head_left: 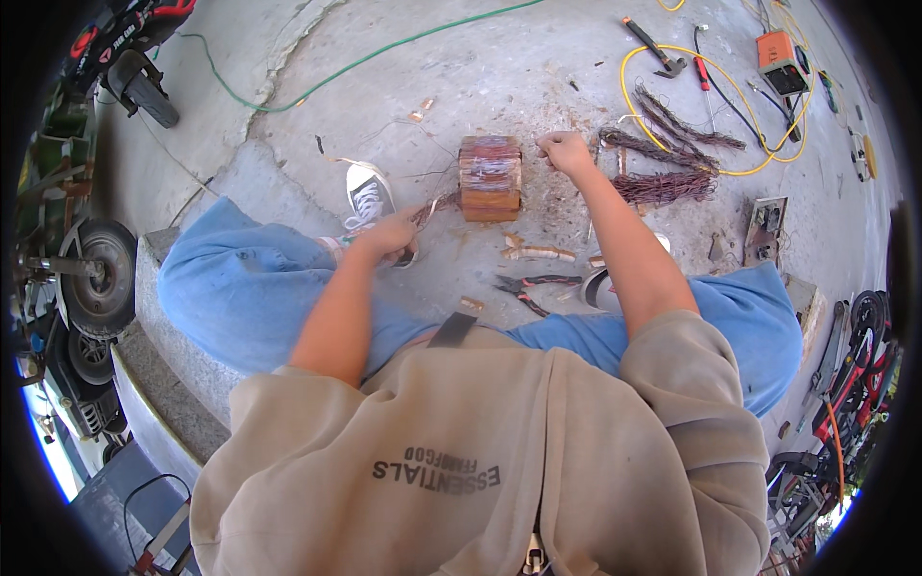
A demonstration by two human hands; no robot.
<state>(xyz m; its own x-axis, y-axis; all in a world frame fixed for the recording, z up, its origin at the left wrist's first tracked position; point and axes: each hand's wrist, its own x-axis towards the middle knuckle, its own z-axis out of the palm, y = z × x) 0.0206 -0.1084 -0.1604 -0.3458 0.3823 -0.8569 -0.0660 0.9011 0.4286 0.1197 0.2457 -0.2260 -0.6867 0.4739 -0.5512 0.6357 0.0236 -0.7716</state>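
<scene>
On the concrete between my feet stands a cylindrical wire-wound core (491, 182), which looks like a motor stator, with brownish-red windings and an orange-brown lower part. A bunch of copper wires (437, 204) sticks out of its left side, and my left hand (389, 235) is closed round their ends. My right hand (565, 154) hovers to the right of the core, apart from it, with fingers curled together; what they hold, if anything, is too small to make out. Pliers (533, 286) with dark and red handles lie nearer to me, beside strips of torn tan material (538, 252).
Bundles of dark wire (667, 187) lie to the right. Beyond are a hammer (655, 48), a screwdriver (702, 72), a yellow cable (629, 67) and an orange box (780, 60). A green hose (384, 50) crosses the far floor. Wheels (101, 274) stand at left.
</scene>
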